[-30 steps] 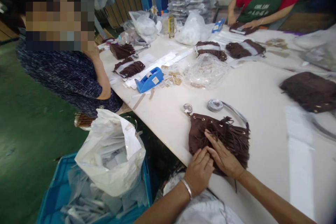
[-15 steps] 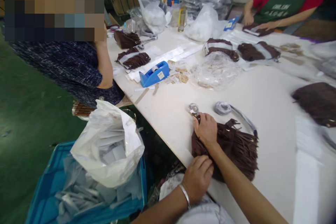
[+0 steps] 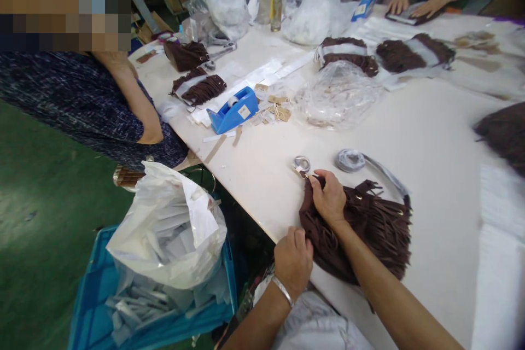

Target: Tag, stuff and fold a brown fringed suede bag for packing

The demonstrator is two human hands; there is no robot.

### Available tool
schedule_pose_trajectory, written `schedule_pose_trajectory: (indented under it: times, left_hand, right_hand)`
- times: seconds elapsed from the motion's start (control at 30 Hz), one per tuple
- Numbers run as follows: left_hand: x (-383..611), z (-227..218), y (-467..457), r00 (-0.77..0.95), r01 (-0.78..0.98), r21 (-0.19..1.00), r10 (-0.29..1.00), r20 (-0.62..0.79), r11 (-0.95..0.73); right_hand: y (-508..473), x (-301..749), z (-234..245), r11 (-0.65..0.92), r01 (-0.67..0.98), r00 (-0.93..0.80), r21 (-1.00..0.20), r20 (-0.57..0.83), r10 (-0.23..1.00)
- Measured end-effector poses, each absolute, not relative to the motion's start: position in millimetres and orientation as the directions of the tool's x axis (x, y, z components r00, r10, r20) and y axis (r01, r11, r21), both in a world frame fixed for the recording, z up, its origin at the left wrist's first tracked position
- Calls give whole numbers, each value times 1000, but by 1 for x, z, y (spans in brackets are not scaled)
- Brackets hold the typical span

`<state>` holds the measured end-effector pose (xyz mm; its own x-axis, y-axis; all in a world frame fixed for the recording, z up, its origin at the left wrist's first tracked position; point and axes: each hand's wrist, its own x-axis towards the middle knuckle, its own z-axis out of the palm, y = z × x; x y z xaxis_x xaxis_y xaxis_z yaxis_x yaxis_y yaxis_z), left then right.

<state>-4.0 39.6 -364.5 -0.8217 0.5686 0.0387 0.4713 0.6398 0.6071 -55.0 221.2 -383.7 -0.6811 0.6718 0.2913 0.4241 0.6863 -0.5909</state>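
A dark brown fringed bag (image 3: 377, 229) lies on the white table in front of me. My right hand (image 3: 329, 197) grips its left part near the top corner, fingers bent over the edge. The left hand (image 3: 293, 260), with a silver bracelet on the wrist, has its curled fingers closed at the bag's near left edge. Beyond the right hand, a metal ring (image 3: 301, 163) lies at the bag's corner. A grey-wrapped strap (image 3: 350, 160) is coiled on the table and runs to the bag's far right corner.
A blue tape dispenser (image 3: 235, 111) and clear plastic (image 3: 336, 95) lie ahead. Wrapped brown bags (image 3: 414, 53) are farther back. Left below stands a blue crate (image 3: 88, 290) with a white sack (image 3: 164, 251). One co-worker stands left; another's hands (image 3: 430, 5) work at far right.
My left hand has shifted left to the bag's near edge and curled its fingers. The right hand's fingers have bent around the bag's edge. The whole view has tilted slightly downward.
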Motion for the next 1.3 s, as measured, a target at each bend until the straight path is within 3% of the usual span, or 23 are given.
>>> schedule_pose_trajectory:
  times: [0.13, 0.3, 0.43, 0.53, 0.7, 0.83, 0.93, 1.03, 1.13, 1.3]
  left_hand:
    - [-8, -360, 31, -851, 357, 721, 526, -12, 594]
    - [-14, -361, 22, -886, -30, 888, 398, -236, 459]
    - [-20, -363, 25, -824, -289, 895, 388, -413, 339]
    - [-29, -364, 25, -772, -336, 882, 440, -459, 331]
    - [-55, -354, 8, -731, -27, 862, 578, -362, 505]
    - [-68, -336, -4, -841, 282, 738, 528, -117, 613]
    - [-61, -329, 5, -773, 555, 651, 610, 173, 518]
    - [-45, -336, 21, -507, 800, 507, 815, 282, 321]
    - [-28, -356, 26, -358, 901, 365, 876, 325, 233]
    - [-9, -382, 14, -378, 919, 271, 838, 393, 287]
  right_hand:
    - [226, -55, -387, 617, 441, -659, -652, 232, 716]
    - [229, -56, -389, 554, 396, -633, -733, 220, 743]
    - [230, -56, -390, 559, 408, -632, -722, 218, 743]
    - [231, -55, -391, 581, 402, -651, -708, 226, 725]
    - [233, -53, -390, 602, 378, -673, -703, 238, 700]
    - [231, -53, -388, 618, 378, -670, -690, 257, 697]
    - [229, -53, -386, 633, 372, -673, -679, 273, 688]
    - [229, -52, -386, 645, 365, -675, -671, 287, 680]
    - [231, -53, -388, 647, 363, -675, -670, 290, 679]
    - [233, -59, -391, 650, 366, -673, -666, 293, 679]
